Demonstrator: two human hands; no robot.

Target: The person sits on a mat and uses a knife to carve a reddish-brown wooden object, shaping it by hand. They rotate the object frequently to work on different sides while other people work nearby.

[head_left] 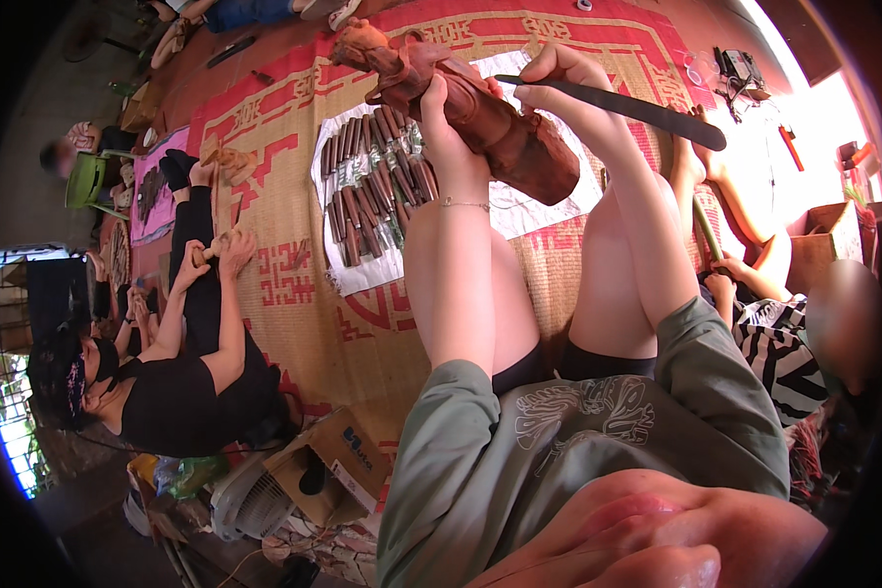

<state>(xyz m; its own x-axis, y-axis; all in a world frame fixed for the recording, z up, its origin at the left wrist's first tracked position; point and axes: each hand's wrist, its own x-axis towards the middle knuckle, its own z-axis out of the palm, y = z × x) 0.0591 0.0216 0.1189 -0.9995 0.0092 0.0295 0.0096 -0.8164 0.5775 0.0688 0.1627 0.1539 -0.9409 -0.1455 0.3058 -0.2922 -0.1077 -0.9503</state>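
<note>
A reddish-brown carved wooden figurine [500, 127] lies slanted in the air above my knees, its narrower carved end to the far left and its wide base toward me. My left hand [453, 137] is closed around its middle from below. Pinched between the fingers of my right hand [580, 98] is a long, flat, dark carving tool [647, 113] with a rounded end. The tool's thin tip reaches the figurine's side; whether it touches cannot be made out.
Beyond my knees, a white cloth [338, 269] holds several rows of wooden-handled chisels [374, 186] on a patterned straw mat [294, 196]. To my left a person in black [181, 392] handles a pale wooden piece. Another person sits at right. A cardboard box [328, 465] and fan [250, 500] stand near left.
</note>
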